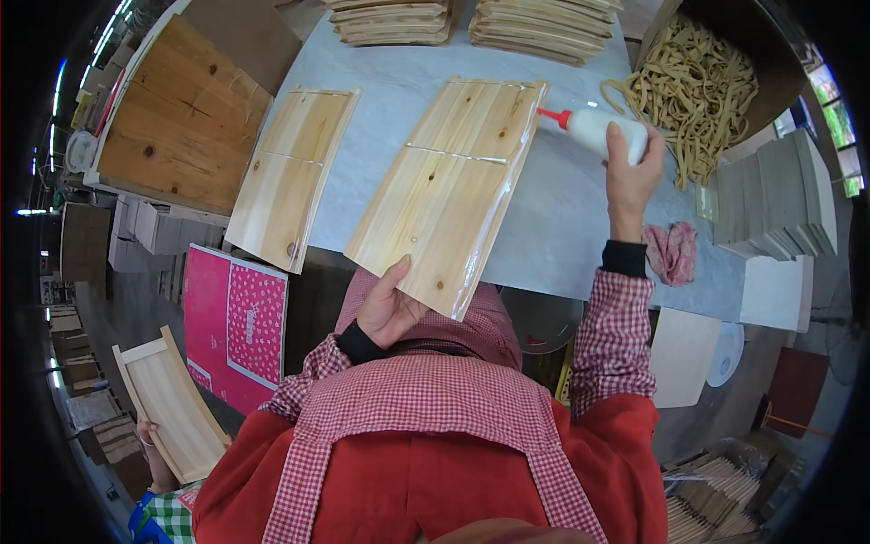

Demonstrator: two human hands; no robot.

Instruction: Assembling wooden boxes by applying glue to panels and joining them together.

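A pale wooden panel [444,190] lies partly on the table, its near end jutting over the front edge. My left hand [391,306] grips that near end, thumb on top. My right hand [631,163] is wrapped round a white squeeze bottle [598,131] with a red nozzle. The bottle is tilted, its tip close to the panel's far right corner. Shiny wet glue [490,231] runs along the panel's right edge, and a line of it crosses the panel. To the left rests a second wooden panel [297,172] with a similar shiny line across it.
Stacked panels [542,27] stand at the table's far side. Right of the bottle are a box of tan bands [698,82], a pink cloth [671,254] and grey boards [770,195]. At lower left, another person's hand [147,432] holds a wooden frame [177,399].
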